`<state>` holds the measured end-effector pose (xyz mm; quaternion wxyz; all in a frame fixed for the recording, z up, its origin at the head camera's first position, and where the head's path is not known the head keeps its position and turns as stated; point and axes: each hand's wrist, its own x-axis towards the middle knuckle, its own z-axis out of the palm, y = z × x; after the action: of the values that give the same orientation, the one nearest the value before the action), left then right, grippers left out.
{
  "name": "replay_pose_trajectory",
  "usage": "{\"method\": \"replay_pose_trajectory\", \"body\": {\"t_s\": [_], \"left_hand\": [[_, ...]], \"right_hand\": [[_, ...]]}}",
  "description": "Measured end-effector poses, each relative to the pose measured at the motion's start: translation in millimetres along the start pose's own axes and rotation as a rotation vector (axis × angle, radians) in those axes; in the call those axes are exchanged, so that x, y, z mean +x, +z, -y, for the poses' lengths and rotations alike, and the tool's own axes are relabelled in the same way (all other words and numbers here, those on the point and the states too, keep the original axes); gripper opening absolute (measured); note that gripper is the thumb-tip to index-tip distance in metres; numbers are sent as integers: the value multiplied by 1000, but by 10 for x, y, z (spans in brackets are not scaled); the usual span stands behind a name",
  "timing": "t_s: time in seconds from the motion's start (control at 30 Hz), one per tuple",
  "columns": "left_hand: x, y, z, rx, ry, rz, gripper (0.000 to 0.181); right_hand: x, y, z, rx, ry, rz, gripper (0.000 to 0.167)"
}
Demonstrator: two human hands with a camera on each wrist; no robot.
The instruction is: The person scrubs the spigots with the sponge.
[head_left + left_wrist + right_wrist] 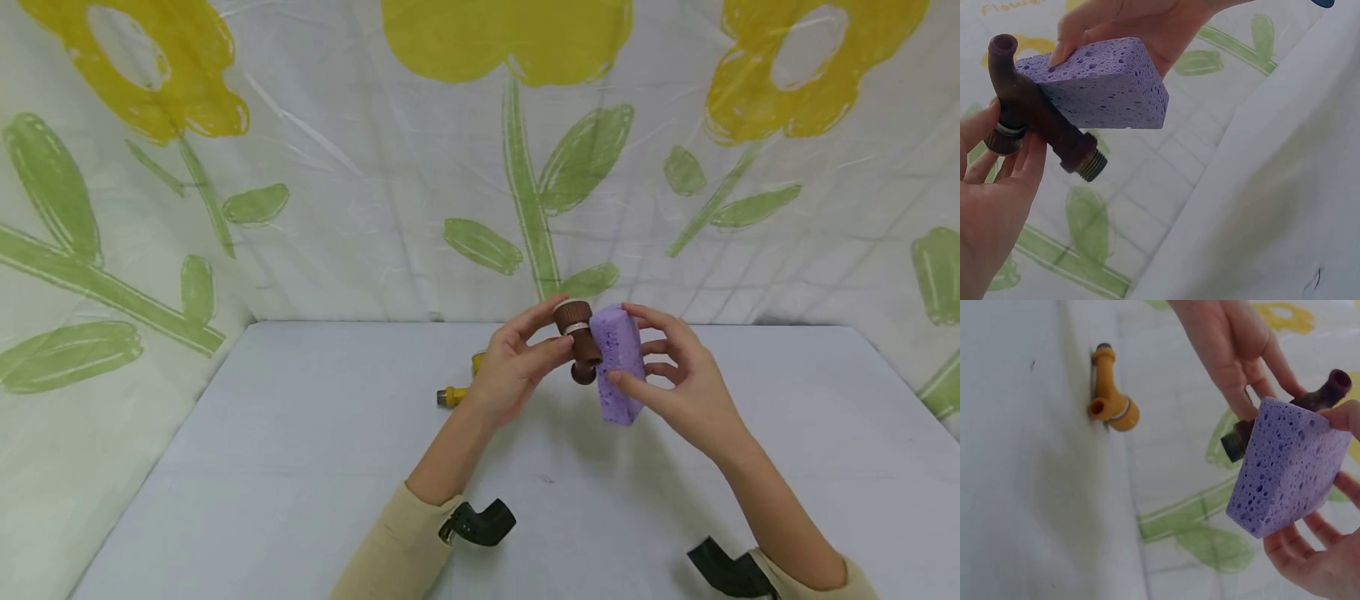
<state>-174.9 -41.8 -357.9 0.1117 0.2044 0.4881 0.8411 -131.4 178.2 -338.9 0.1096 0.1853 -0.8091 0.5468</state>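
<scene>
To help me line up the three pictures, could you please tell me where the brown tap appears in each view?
Head: the brown tap is just right of centre, held in the left hand, left of the purple sponge.
Left wrist: upper left, in front of part of the sponge.
Right wrist: towards the upper right, partly hidden behind the sponge.
Shared landmark: the sponge, visible in all three views.

Through my remote feed, I see a white tabletop [262, 442] running back to a far, creased pale sheet [337, 250] printed with large yellow flowers [510, 37] on green stems [527, 187]. Green leaves [56, 187] show at left and right, and soft shadows [648, 471] lie across the tabletop.
</scene>
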Motion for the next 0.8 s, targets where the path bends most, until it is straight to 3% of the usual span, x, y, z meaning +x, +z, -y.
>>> {"method": "replay_pose_trajectory", "body": {"t_s": [0.17, 0.4, 0.53, 0.67, 0.8], "left_hand": [[-2, 36, 12, 5, -23, -60, 52], [-18, 66, 32, 61, -40, -71, 54], [-24, 60, 29, 108, -84, -70, 54], [-24, 57, 30, 74, -132, -56, 57], [-15, 55, 41, 40, -139, -56, 59]], "right_hand": [[4, 21, -8, -1, 17, 1, 73], [-2, 37, 1, -17, 18, -31, 73], [-4, 55, -2, -28, 14, -46, 75], [-4, 70, -14, -59, -11, -59, 77], [-4, 78, -29, -109, -47, -72, 78]]}}
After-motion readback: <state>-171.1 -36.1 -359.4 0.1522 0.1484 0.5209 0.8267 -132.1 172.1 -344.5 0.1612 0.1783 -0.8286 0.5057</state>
